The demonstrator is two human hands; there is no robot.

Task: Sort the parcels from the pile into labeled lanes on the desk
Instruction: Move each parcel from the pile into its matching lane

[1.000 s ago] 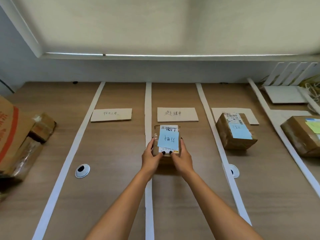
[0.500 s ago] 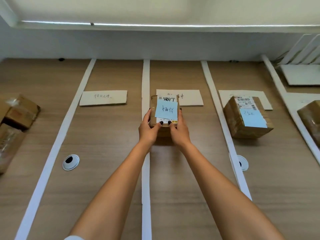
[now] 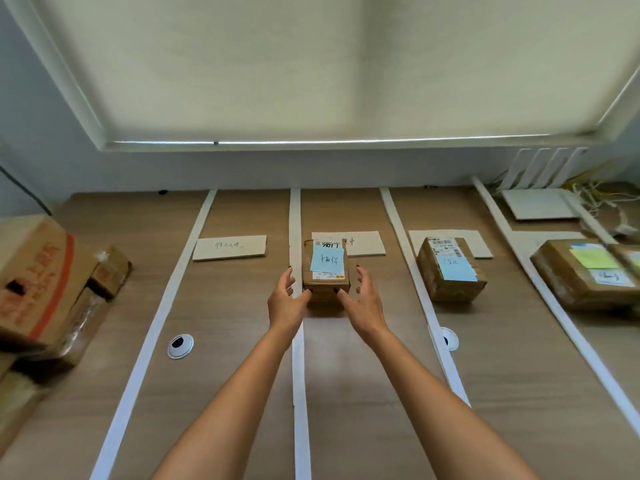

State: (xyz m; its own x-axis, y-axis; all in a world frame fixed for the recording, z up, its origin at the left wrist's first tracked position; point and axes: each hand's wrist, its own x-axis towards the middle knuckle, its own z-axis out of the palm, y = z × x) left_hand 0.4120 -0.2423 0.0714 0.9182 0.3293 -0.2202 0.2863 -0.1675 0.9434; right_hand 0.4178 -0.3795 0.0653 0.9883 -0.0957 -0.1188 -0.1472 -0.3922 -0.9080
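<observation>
A small brown parcel (image 3: 325,271) with a blue sticky note on top sits on the desk in the second lane, partly covering that lane's paper label (image 3: 363,243). My left hand (image 3: 288,299) and my right hand (image 3: 363,301) flank its near corners with fingers spread; only the thumb tips reach the box's front edge. White tape strips (image 3: 296,341) divide the wooden desk into lanes. The pile of brown parcels (image 3: 45,289) lies at the far left.
The first lane holds only its label card (image 3: 229,247). A taped parcel with a blue note (image 3: 450,270) stands in the third lane, and a flat parcel (image 3: 585,271) in the fourth. Two round cable grommets (image 3: 180,345) are set into the desk. White papers and cables sit back right.
Both hands held the small parcel and carried it forward; now it rests in the second lane and the fingers have come off its sides and spread apart.
</observation>
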